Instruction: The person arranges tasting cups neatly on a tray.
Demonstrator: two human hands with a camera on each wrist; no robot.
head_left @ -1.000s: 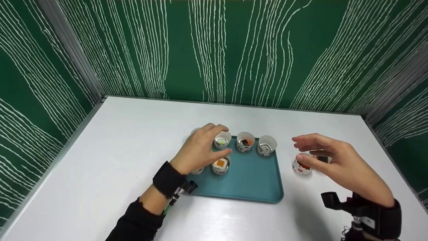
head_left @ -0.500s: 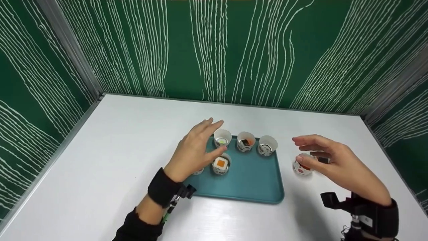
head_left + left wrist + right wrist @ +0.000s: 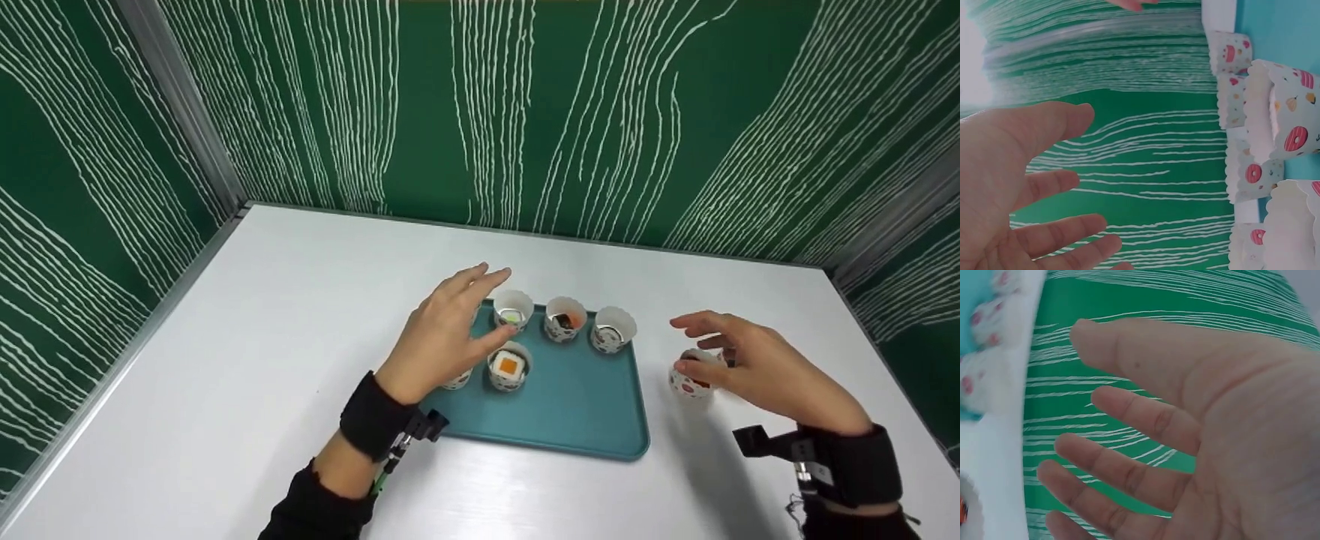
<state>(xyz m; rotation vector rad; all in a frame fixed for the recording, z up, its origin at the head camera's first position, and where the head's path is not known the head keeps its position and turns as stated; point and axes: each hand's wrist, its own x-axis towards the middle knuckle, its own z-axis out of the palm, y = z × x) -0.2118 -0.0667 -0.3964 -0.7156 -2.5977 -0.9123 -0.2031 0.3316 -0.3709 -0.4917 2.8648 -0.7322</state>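
Note:
My left hand (image 3: pixel 446 330) hovers over the left side of the teal tray (image 3: pixel 555 412), fingers spread and holding nothing. It partly covers a front-left paper cup (image 3: pixel 457 381). Beside that stands a cup holding a white piece with an orange square (image 3: pixel 508 365). Along the back edge are a cup with something pale green (image 3: pixel 513 309), one with a dark and orange piece (image 3: pixel 564 321), and one with a white and black piece (image 3: pixel 613 330). My right hand (image 3: pixel 765 367), also holding nothing, hovers above a patterned cup (image 3: pixel 688 379) right of the tray; its reddish contents are mostly hidden.
The white table (image 3: pixel 300 315) extends around the tray. Behind it rises a green wall with white wavy lines (image 3: pixel 480 112). Another object, largely hidden, lies behind my right hand.
My left hand has drawn back left from the back-row cups, fingers spreading. My right hand stays over the right-hand cup, dipping slightly. The head view has shifted a little.

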